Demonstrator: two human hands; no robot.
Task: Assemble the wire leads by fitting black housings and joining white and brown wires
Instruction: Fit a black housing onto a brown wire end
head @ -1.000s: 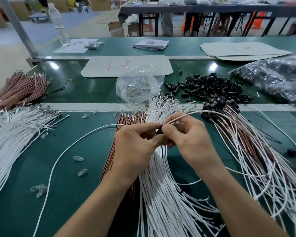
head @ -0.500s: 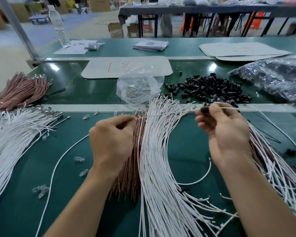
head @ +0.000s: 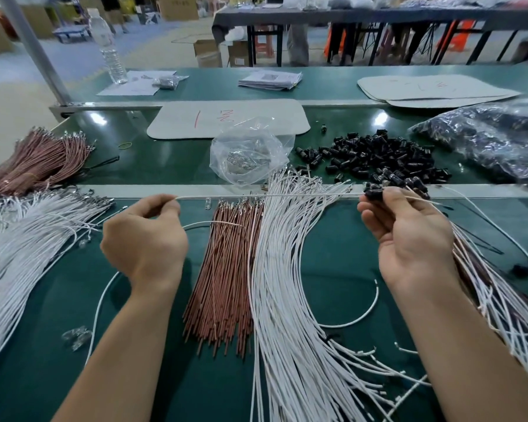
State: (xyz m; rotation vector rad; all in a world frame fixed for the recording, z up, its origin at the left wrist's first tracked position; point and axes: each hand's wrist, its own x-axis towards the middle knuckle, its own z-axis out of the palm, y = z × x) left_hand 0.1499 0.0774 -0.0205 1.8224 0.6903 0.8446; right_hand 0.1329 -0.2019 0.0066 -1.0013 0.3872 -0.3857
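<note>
A white wire (head: 269,195) runs taut and level between my two hands above the green bench. My left hand (head: 144,236) pinches its left end. My right hand (head: 409,236) pinches a black housing (head: 374,193) fitted on the wire's right end. Below the wire lie a bundle of brown wires (head: 226,278) and a fan of white wires (head: 287,300). A heap of loose black housings (head: 375,158) sits behind. Finished leads (head: 500,296) pile up at the right, under my right wrist.
More white wires (head: 22,239) and brown wires (head: 34,162) lie at the left. A clear bag of terminals (head: 247,153) and a dark bag (head: 485,141) stand at the back. Small clear parts (head: 77,338) are scattered near my left forearm. A water bottle (head: 109,53) stands far left.
My hands were together at the middle, fitting the housing; they have drawn apart, left hand leftward and right hand rightward, and the white wire now stretches straight between them.
</note>
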